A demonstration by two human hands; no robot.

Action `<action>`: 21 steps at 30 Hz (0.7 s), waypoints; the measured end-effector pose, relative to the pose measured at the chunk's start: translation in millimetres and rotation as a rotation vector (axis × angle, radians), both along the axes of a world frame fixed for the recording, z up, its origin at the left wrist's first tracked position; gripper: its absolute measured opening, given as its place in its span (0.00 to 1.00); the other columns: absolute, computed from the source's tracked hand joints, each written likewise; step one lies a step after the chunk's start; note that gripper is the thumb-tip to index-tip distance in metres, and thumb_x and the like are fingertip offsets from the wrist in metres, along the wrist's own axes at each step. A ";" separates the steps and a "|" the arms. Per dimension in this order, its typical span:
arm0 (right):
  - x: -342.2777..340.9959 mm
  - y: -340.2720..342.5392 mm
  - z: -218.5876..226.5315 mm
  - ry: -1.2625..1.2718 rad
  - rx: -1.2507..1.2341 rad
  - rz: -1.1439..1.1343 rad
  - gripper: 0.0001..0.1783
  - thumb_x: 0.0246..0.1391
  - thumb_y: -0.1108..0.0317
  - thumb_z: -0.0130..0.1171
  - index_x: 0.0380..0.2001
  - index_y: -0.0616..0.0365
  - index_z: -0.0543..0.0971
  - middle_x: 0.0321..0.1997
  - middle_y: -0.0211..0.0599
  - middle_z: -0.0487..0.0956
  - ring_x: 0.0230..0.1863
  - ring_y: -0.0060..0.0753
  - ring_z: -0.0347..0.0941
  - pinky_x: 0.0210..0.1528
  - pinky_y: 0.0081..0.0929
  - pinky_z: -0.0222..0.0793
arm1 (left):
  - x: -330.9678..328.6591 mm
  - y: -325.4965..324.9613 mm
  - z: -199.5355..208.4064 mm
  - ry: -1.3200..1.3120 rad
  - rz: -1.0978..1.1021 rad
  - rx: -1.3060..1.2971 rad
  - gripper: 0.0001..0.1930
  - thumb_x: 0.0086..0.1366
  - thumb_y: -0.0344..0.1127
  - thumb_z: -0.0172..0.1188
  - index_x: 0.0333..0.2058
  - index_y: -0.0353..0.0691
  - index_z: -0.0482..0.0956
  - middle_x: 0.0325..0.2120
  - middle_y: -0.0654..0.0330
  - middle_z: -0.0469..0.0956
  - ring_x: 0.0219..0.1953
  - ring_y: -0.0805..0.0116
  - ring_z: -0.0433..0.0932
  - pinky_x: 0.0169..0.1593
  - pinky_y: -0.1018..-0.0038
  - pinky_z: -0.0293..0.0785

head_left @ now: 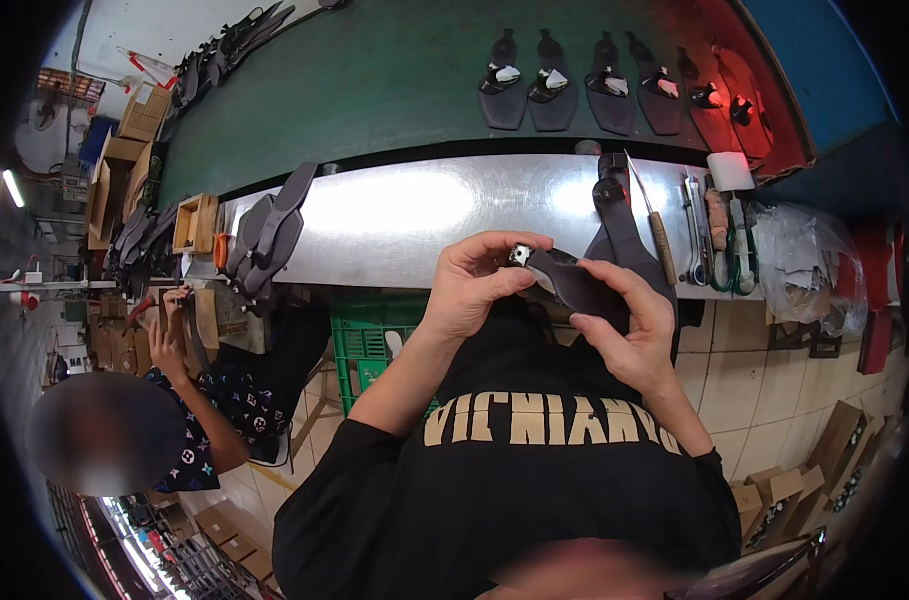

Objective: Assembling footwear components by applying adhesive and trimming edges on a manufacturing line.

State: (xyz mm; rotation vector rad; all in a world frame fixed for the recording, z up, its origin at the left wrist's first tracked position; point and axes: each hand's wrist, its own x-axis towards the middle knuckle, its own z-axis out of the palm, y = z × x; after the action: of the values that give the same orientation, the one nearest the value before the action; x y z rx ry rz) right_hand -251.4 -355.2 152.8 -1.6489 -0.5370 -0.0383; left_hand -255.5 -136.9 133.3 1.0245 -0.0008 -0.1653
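I hold a dark sandal [586, 293] between both hands, just off the near edge of the metal bench. My left hand [474, 288] pinches the end with a small shiny, silvery piece, thumb below and fingers above. My right hand [632, 322] grips the sole's other side, its thumb and fingers closed on it. Part of the sandal is hidden behind my fingers. Just beyond my right hand, more dark sandal pieces [621, 215] lie on the bench, beside an awl with a wooden handle [660, 240].
Right of the awl lie a wrench [693, 230], scissors [742, 245], a white roll [730, 171] and a clear plastic bag [809, 260]. Sandals [607, 88] line the green belt [374, 100]. Stacked soles [272, 225] lie at left, near a seated co-worker [209, 420]. A green crate [359, 345] stands below.
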 end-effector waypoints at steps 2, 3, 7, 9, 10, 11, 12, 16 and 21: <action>-0.1 0.0 -1.0 -0.010 -0.009 0.001 0.25 0.43 0.79 0.67 0.49 0.64 0.78 0.41 0.44 0.81 0.38 0.33 0.78 0.43 0.23 0.71 | 0.2 -1.0 -0.7 -0.006 0.004 0.000 0.16 0.55 0.20 0.65 0.45 0.32 0.79 0.45 0.52 0.81 0.40 0.71 0.80 0.42 0.78 0.79; -0.2 0.0 -1.6 -0.022 -0.017 0.001 0.24 0.43 0.79 0.67 0.48 0.64 0.78 0.40 0.44 0.82 0.38 0.34 0.78 0.43 0.24 0.71 | 0.3 -1.5 -0.6 -0.011 0.006 -0.008 0.17 0.55 0.20 0.65 0.45 0.32 0.79 0.45 0.52 0.80 0.40 0.71 0.80 0.42 0.78 0.80; -1.0 0.1 -5.5 -0.019 -0.005 -0.004 0.24 0.43 0.78 0.67 0.47 0.65 0.79 0.40 0.44 0.81 0.38 0.35 0.78 0.43 0.25 0.71 | -0.3 -1.4 -4.3 -0.022 0.003 -0.007 0.17 0.55 0.20 0.65 0.45 0.32 0.80 0.45 0.52 0.80 0.41 0.70 0.81 0.42 0.78 0.80; -1.4 -0.6 -6.8 -0.006 -0.014 0.000 0.24 0.43 0.78 0.67 0.47 0.65 0.78 0.40 0.44 0.81 0.38 0.35 0.78 0.43 0.25 0.71 | -0.8 -1.3 -4.6 -0.014 0.000 -0.002 0.16 0.55 0.20 0.65 0.45 0.32 0.80 0.45 0.52 0.81 0.41 0.70 0.81 0.41 0.78 0.80; -1.5 -1.0 -6.9 -0.005 -0.014 0.000 0.24 0.43 0.78 0.67 0.47 0.65 0.78 0.40 0.44 0.81 0.38 0.35 0.78 0.43 0.25 0.71 | -1.2 -1.2 -4.6 -0.008 -0.002 0.005 0.16 0.55 0.20 0.65 0.44 0.32 0.80 0.45 0.52 0.81 0.41 0.71 0.81 0.41 0.78 0.80; -1.5 -1.4 -7.0 -0.003 -0.018 0.005 0.24 0.43 0.78 0.66 0.47 0.65 0.78 0.40 0.44 0.81 0.38 0.35 0.78 0.43 0.25 0.71 | -1.4 -0.9 -4.9 -0.006 -0.002 0.005 0.16 0.55 0.20 0.65 0.44 0.32 0.80 0.45 0.52 0.81 0.41 0.71 0.81 0.41 0.78 0.80; -1.5 -1.8 -6.9 -0.001 -0.022 0.010 0.23 0.43 0.78 0.66 0.47 0.65 0.78 0.40 0.44 0.81 0.38 0.35 0.78 0.43 0.25 0.71 | -1.4 -0.3 -5.4 -0.010 -0.009 0.018 0.16 0.55 0.20 0.66 0.45 0.32 0.80 0.45 0.53 0.81 0.41 0.71 0.81 0.41 0.79 0.80; 0.1 -3.7 -3.2 -0.017 -0.051 0.021 0.23 0.44 0.78 0.66 0.47 0.64 0.79 0.40 0.44 0.81 0.38 0.37 0.78 0.43 0.26 0.71 | -2.4 0.8 -1.3 -0.031 -0.032 0.078 0.17 0.55 0.20 0.66 0.45 0.32 0.81 0.44 0.54 0.81 0.41 0.72 0.80 0.41 0.80 0.79; 4.1 -6.2 3.0 -0.084 -0.134 0.044 0.23 0.44 0.77 0.66 0.47 0.63 0.79 0.39 0.44 0.81 0.37 0.40 0.78 0.42 0.28 0.72 | -3.3 0.8 -3.0 -0.097 -0.034 0.141 0.17 0.55 0.19 0.65 0.46 0.32 0.81 0.46 0.53 0.80 0.42 0.71 0.80 0.41 0.81 0.79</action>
State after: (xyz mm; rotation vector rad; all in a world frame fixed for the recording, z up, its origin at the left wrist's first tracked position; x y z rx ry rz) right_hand -247.4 -361.4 155.7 -1.7709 -0.6518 -0.0397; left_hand -258.8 -136.1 130.3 1.1732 -0.0961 -0.1477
